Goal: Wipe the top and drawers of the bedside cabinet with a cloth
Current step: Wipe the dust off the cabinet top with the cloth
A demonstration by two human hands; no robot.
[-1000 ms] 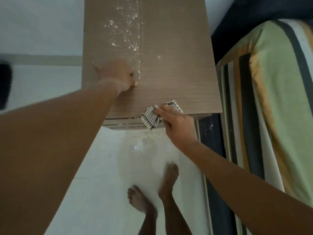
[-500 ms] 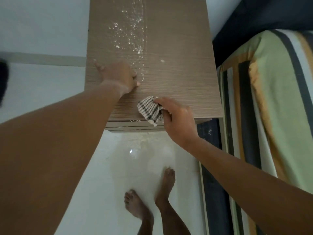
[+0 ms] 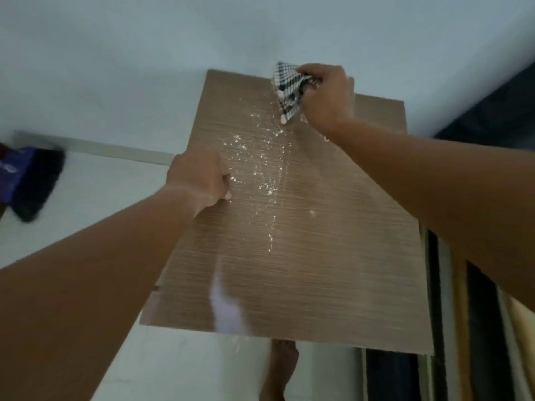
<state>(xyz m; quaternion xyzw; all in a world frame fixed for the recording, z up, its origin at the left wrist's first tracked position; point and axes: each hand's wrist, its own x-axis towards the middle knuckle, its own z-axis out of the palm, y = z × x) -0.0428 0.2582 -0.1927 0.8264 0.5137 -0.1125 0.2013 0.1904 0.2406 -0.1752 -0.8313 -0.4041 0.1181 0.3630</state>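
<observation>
**A:** Pale wall (image 3: 144, 53) behind, white tiled floor (image 3: 95, 180) below; between them the bedside cabinet (image 3: 304, 270) is seen from above, its wood-grain top filling the middle of the view. White specks (image 3: 260, 157) are scattered in a band down the centre of the top, and a pale smear (image 3: 225, 311) is noted near the front edge. Drawers are not visible from this angle.

**B:** Hands?

**A:** The checked cloth (image 3: 288, 88) is bunched and pinched in the right hand (image 3: 327, 96) at the far edge of the top, close to the wall; a loose corner hangs down to the surface. The left hand (image 3: 199, 180) is loosely curled, fingers folded under, and is rested on the left edge of the top, as if the cabinet were being steadied.

**B:** How should the stroke be made?

**A:** Judged from this: the cloth is better flattened under the palm than kept bunched, so more of the grain is covered. A pull from the far edge toward the front, straight through the speckled band, is suggested, with overlapping passes. Specks should be gathered into the cloth at the front edge, not swept onto the floor. The left hand must be lifted for the patch beneath it. Drawer fronts are judged not yet done.
</observation>
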